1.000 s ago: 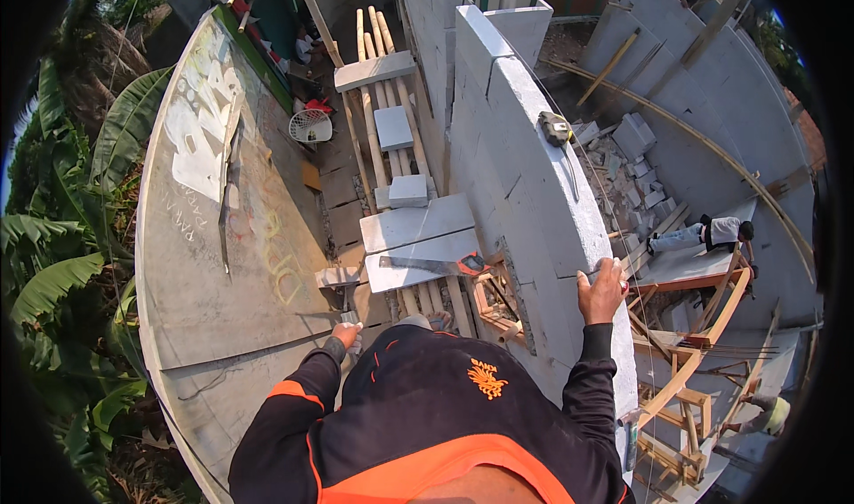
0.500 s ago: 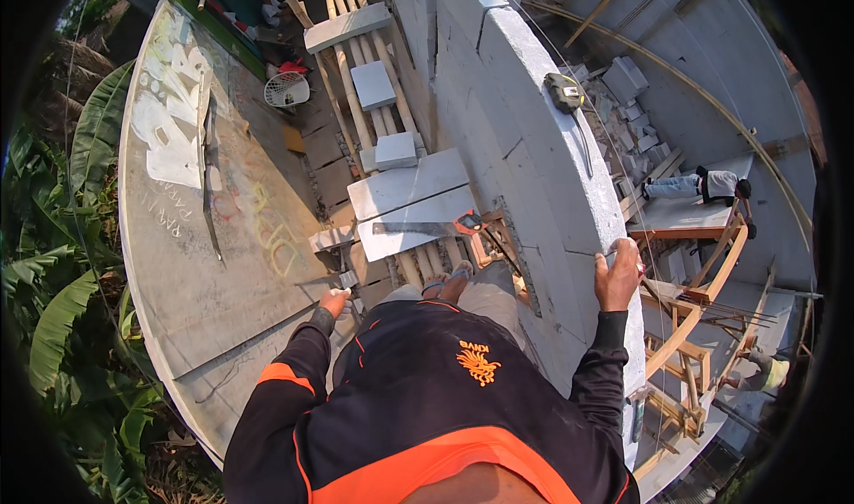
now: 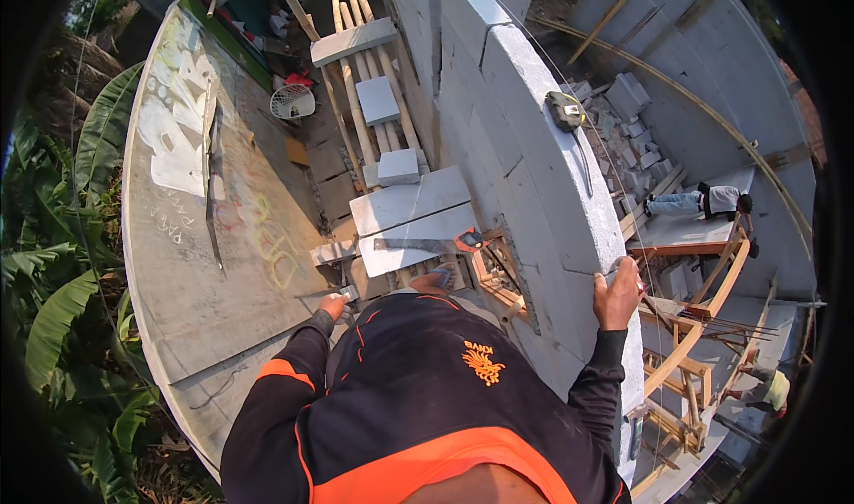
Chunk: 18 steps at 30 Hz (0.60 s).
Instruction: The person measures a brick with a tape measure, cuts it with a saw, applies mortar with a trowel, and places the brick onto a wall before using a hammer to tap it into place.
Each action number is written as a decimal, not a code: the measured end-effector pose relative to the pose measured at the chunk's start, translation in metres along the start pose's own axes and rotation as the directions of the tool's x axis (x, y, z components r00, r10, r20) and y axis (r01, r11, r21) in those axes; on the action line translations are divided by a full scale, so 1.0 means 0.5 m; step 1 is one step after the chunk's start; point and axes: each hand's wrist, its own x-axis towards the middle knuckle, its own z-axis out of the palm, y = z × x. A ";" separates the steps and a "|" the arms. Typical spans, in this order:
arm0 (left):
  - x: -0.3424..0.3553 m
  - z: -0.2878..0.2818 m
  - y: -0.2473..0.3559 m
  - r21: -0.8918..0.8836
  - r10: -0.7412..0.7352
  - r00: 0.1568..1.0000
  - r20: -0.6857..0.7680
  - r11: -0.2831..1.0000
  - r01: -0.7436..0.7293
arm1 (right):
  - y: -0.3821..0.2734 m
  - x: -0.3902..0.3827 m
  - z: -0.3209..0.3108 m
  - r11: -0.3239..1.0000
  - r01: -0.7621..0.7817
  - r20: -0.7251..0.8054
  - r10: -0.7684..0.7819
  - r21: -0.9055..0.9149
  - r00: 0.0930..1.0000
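Note:
My right hand (image 3: pixel 616 295) is closed at the top of the light grey block wall (image 3: pixel 583 206), thumb on the near side. A bit of red shows by its fingers, too small to name. Lower down on the left, my left hand (image 3: pixel 334 306) is closed beside a small grey piece (image 3: pixel 349 293); what it holds, if anything, I cannot make out. Farther along the wall top lies a black and grey tape measure (image 3: pixel 565 111). A hand saw (image 3: pixel 414 244) with a red and black handle rests on pale blocks (image 3: pixel 409 203) laid over bamboo poles, ahead of my foot.
Bamboo poles (image 3: pixel 359 104) carry more blocks along the passage. A painted concrete wall (image 3: pixel 240 299) bounds it on the left, near a white basket (image 3: pixel 293 101). Right of the block wall are rubble (image 3: pixel 633 139), timber framing (image 3: pixel 685 353) and two other people. A thin string runs along the wall.
My torso has shifted slightly forward and covers more of my legs; one foot shows instead of two. Both hands stay at nearly the same places. The person at lower right has bent differently.

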 end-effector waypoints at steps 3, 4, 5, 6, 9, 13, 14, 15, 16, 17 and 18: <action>0.020 0.001 0.047 0.053 0.086 0.996 0.005 0.995 -0.086 | 0.003 -0.001 0.006 1.000 0.008 -0.024 -0.008 0.000 1.000; 0.028 0.000 0.068 0.070 0.125 0.992 0.008 0.990 -0.125 | 0.004 -0.001 0.008 1.000 0.026 -0.058 -0.026 -0.001 0.998; 0.034 0.002 0.084 -0.016 0.105 0.994 -0.006 0.994 -0.105 | 0.005 -0.001 0.009 0.999 0.031 -0.052 -0.032 -0.023 0.998; 0.044 0.003 0.105 -0.017 0.101 0.995 -0.008 0.995 -0.102 | 0.005 0.000 0.010 0.998 0.038 -0.043 -0.040 -0.044 0.998; 0.065 -0.008 0.155 -0.026 0.140 0.990 -0.005 0.990 -0.140 | 0.004 0.003 0.009 0.997 -0.003 0.011 0.004 -0.073 1.000; 0.085 -0.017 0.215 -0.067 0.180 0.984 0.000 0.981 -0.179 | -0.005 0.012 -0.001 0.994 -0.066 0.035 0.069 -0.083 0.997; 0.088 -0.019 0.230 -0.046 0.172 0.985 -0.012 0.984 -0.172 | -0.008 0.015 -0.003 0.995 -0.072 0.009 0.073 -0.075 0.997; 0.091 -0.022 0.245 -0.024 0.166 0.986 -0.024 0.986 -0.167 | -0.011 0.017 -0.006 0.994 -0.073 -0.010 0.072 -0.079 0.997; 0.095 -0.026 0.261 -0.005 0.165 0.986 -0.038 0.986 -0.166 | -0.014 0.020 -0.009 0.995 -0.069 -0.013 0.068 -0.065 0.998; 0.101 -0.028 0.280 -0.005 0.142 0.990 -0.013 0.990 -0.142 | -0.016 0.022 -0.011 0.996 -0.065 -0.017 0.065 -0.053 0.998; 0.107 -0.031 0.296 0.007 0.144 0.990 -0.007 0.990 -0.144 | -0.017 0.024 -0.013 0.995 -0.090 0.001 0.090 -0.037 0.996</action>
